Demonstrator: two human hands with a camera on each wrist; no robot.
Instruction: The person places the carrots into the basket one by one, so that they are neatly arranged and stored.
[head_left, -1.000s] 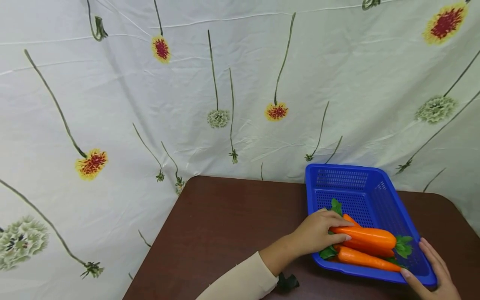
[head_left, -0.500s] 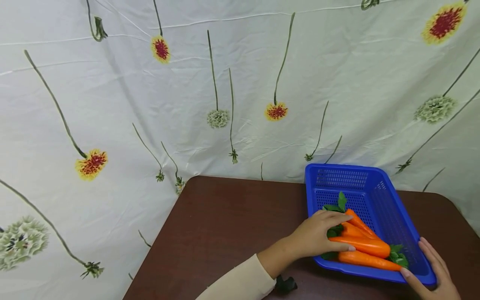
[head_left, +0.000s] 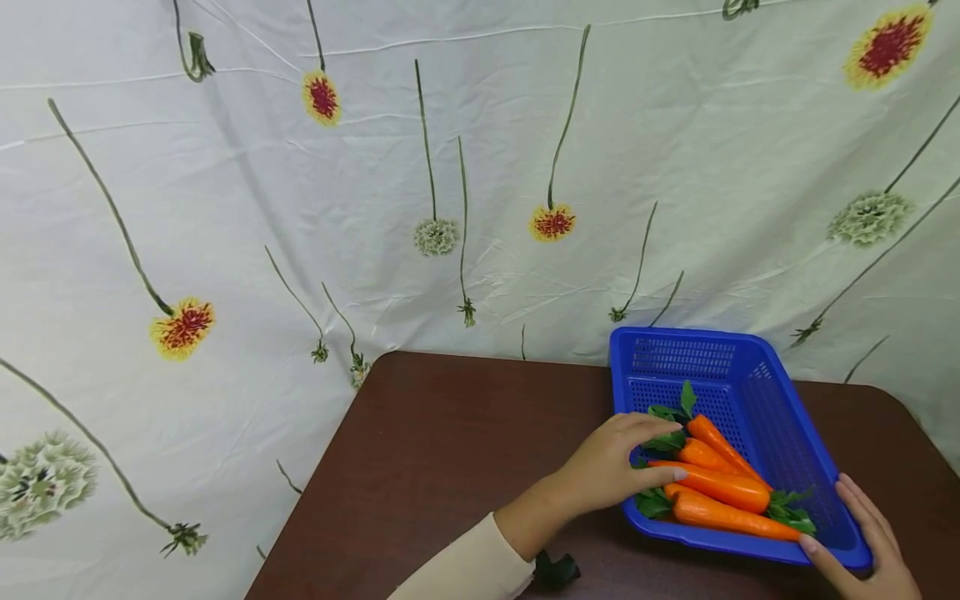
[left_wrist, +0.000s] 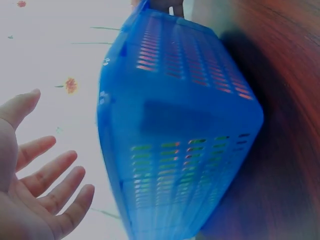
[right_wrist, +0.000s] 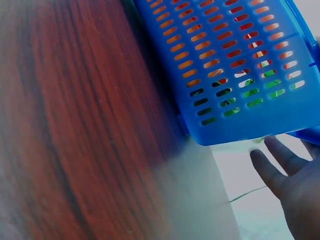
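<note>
A blue slatted plastic basket (head_left: 806, 417) stands on the table's right side, also filling much of both wrist views. Several orange carrots (head_left: 723, 487) with green leafy tops lie in its near half. Over the basket's left rim reaches my left hand (head_left: 611, 462), its fingertips and thumb overlapping the carrots' left ends in the head view. The left wrist view shows that hand (left_wrist: 42, 185) with fingers spread and nothing in them. At the near right corner my right hand (head_left: 873, 550) rests against the basket, thumb at the front rim, fingers along the right side.
The table (head_left: 465, 442) is dark brown wood with rounded far corners. Behind it hangs a white cloth (head_left: 495, 175) printed with flowers. A small black object (head_left: 557, 571) shows under the left wrist.
My left hand has let go of a carrot, which settled lower among the others, and has drawn back a little left. Another carrot at the back is now uncovered. The right hand stays put.
</note>
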